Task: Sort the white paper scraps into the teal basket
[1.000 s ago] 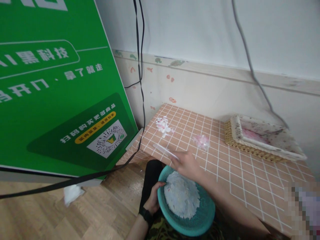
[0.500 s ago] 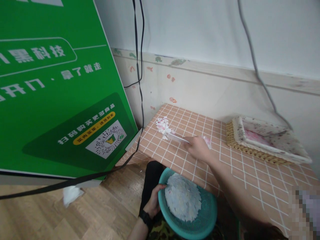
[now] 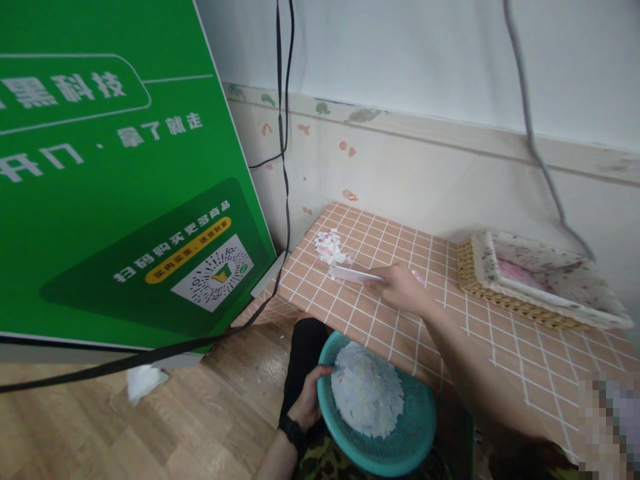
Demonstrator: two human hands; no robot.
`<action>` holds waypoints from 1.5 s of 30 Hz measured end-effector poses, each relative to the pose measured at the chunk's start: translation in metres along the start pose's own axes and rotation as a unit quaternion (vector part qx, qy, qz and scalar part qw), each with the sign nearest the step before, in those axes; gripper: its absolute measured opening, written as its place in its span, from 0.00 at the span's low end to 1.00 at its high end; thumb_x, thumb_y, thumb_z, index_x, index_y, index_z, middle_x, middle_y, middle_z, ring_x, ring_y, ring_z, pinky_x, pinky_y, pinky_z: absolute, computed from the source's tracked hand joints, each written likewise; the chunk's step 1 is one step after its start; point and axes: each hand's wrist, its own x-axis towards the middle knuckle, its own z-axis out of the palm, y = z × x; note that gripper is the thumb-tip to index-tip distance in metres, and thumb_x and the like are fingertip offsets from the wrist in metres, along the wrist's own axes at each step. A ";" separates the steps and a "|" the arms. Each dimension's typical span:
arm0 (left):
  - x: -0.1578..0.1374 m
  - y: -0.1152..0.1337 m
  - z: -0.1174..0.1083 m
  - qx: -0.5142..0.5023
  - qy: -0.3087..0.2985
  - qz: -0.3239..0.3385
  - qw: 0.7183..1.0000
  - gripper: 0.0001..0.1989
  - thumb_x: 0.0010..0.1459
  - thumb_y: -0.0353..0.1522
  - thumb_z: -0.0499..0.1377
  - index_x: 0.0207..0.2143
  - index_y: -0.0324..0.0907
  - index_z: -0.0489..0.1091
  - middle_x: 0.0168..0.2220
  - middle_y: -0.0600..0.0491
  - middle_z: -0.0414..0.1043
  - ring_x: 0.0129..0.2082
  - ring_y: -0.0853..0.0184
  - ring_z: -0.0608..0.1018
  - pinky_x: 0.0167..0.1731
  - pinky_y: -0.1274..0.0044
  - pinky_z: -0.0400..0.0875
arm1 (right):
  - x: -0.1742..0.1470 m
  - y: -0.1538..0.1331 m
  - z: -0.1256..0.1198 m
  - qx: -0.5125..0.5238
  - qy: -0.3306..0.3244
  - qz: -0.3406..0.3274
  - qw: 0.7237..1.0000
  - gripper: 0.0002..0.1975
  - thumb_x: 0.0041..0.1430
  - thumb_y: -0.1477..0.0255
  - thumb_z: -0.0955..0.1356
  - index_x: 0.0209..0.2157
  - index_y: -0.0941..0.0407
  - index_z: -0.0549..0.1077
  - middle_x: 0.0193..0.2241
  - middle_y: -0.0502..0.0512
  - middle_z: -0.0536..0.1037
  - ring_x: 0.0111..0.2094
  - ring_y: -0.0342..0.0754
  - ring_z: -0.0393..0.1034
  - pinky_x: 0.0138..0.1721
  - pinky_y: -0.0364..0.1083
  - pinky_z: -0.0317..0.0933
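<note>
My right hand (image 3: 400, 288) grips a flat white strip (image 3: 356, 275) at its right end, low over the checked tabletop. The strip's far end lies at the near side of a small heap of white and pink paper scraps (image 3: 327, 245). More pinkish scraps (image 3: 419, 277) show just behind my right hand, partly covered by it. Below the table edge, my left hand (image 3: 311, 398) is closed on the left rim of a teal plastic basket (image 3: 417, 427). A mound of pale, whitish flakes (image 3: 367, 390) fills much of the basket.
A wicker basket with a cloth lining (image 3: 545, 297) stands on the right of the table (image 3: 390, 233). A green printed panel (image 3: 125, 233) rises at the left. Black cables (image 3: 285, 200) hang before it. White crumpled material (image 3: 145, 381) lies on the wooden floor.
The strip has turned flatter across the table, and its tip sits slightly nearer me relative to the scraps. My left hand keeps its hold on the teal basket. The view has shifted slightly.
</note>
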 end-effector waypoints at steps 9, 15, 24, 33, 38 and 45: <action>-0.001 0.002 0.000 -0.005 0.002 -0.007 1.000 0.15 0.51 0.33 0.57 0.38 0.30 0.74 0.30 0.42 0.80 0.35 0.54 0.79 0.41 0.67 0.68 | 0.017 0.005 -0.013 -0.062 -0.031 -0.016 0.997 0.10 0.56 0.74 0.62 0.32 0.56 0.76 0.23 0.54 0.76 0.24 0.44 0.65 0.26 0.43 0.49; 0.000 0.002 0.001 -0.007 0.003 -0.007 1.000 0.15 0.51 0.32 0.57 0.36 0.29 0.74 0.29 0.41 0.80 0.34 0.54 0.79 0.41 0.66 0.68 | 0.037 -0.017 -0.009 -0.122 -0.052 -0.075 0.988 0.14 0.57 0.75 0.61 0.39 0.54 0.76 0.27 0.55 0.77 0.26 0.44 0.66 0.27 0.43 0.47; 0.001 0.001 -0.003 -0.013 -0.020 -0.003 1.000 0.16 0.51 0.33 0.58 0.39 0.29 0.74 0.30 0.40 0.80 0.35 0.54 0.79 0.41 0.66 0.68 | 0.048 -0.019 -0.044 -0.245 -0.088 -0.040 0.965 0.09 0.53 0.74 0.62 0.25 0.56 0.73 0.22 0.55 0.73 0.23 0.44 0.61 0.24 0.45 0.42; -0.003 0.004 0.004 -0.012 0.000 -0.012 1.000 0.15 0.50 0.32 0.57 0.37 0.30 0.74 0.29 0.42 0.80 0.34 0.55 0.80 0.39 0.68 0.69 | 0.049 -0.007 -0.028 -0.219 -0.066 -0.046 0.972 0.08 0.54 0.74 0.62 0.29 0.56 0.74 0.22 0.54 0.73 0.24 0.43 0.61 0.25 0.44 0.44; -0.003 0.003 0.002 -0.013 0.001 -0.015 1.000 0.16 0.50 0.33 0.58 0.38 0.30 0.73 0.29 0.42 0.80 0.34 0.54 0.80 0.39 0.67 0.68 | 0.048 -0.005 -0.026 -0.166 -0.070 -0.070 0.981 0.08 0.54 0.75 0.62 0.28 0.56 0.74 0.21 0.53 0.73 0.23 0.42 0.61 0.26 0.43 0.46; -0.002 0.002 0.000 -0.020 -0.017 -0.010 1.000 0.18 0.50 0.32 0.58 0.42 0.29 0.72 0.30 0.41 0.80 0.35 0.52 0.79 0.39 0.66 0.69 | 0.043 -0.006 -0.030 -0.145 -0.066 -0.068 0.985 0.08 0.54 0.74 0.63 0.25 0.57 0.72 0.20 0.52 0.71 0.23 0.42 0.60 0.25 0.43 0.46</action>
